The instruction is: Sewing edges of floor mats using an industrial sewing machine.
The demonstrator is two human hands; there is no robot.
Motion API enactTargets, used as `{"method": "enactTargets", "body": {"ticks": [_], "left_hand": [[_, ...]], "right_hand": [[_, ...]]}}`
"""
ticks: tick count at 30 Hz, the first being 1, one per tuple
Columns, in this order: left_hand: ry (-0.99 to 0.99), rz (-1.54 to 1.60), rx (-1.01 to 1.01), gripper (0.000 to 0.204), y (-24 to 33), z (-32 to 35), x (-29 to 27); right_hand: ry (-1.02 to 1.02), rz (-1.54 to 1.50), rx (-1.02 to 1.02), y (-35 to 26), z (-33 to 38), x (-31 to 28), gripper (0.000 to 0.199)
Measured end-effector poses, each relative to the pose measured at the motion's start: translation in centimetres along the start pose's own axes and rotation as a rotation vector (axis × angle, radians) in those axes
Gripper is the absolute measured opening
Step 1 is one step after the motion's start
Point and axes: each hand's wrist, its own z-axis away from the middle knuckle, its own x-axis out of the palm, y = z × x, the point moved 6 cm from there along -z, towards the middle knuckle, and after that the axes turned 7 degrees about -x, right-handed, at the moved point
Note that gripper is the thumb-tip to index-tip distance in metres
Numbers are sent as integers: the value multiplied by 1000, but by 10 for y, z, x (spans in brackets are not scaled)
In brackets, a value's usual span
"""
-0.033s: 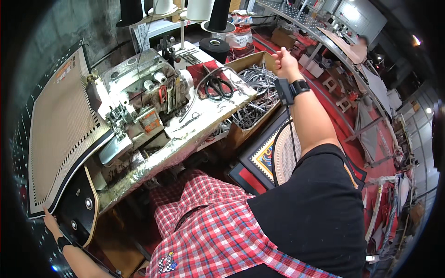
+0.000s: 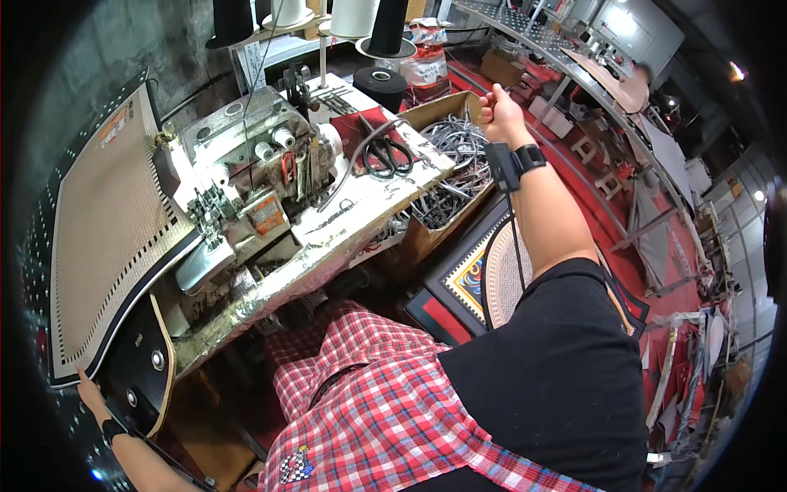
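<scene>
At the near left corner of a beige mat [image 2: 115, 238] with a dark edge binding, my left hand [image 2: 92, 397] grips the border. One finger lies on top of the edge; the rest are partly hidden. The mat's right side runs up to the needle area of an overlock sewing machine [image 2: 254, 156]. My right hand [image 2: 502, 116] is raised at the far right corner of a cardboard box [image 2: 426, 239] full of grey trimmings [image 2: 455, 139]. Its fingers are curled in, and whatever may be inside them is hidden.
Black-handled scissors [image 2: 385, 156] lie on a red cloth on the machine table [image 2: 352, 217]. Thread cones [image 2: 385, 29] stand behind. Under my right arm is a patterned mat [image 2: 467, 283]. A long perforated table [image 2: 516, 29] with another person [image 2: 639, 75] is at the far right.
My right hand has shifted very slightly to the left. My left hand and the beige mat have stayed in place.
</scene>
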Motion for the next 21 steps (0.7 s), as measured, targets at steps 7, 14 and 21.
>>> {"method": "enactTargets", "body": {"ticks": [7, 14, 21], "left_hand": [[155, 159, 0, 62, 32, 99, -24], [375, 106, 117, 62, 31, 231, -95], [572, 735, 355, 42, 43, 372, -160]], "right_hand": [[-467, -772, 328, 22, 93, 99, 34], [-610, -1170, 595, 25, 163, 155, 36], [-773, -978, 663, 62, 205, 194, 29]]}}
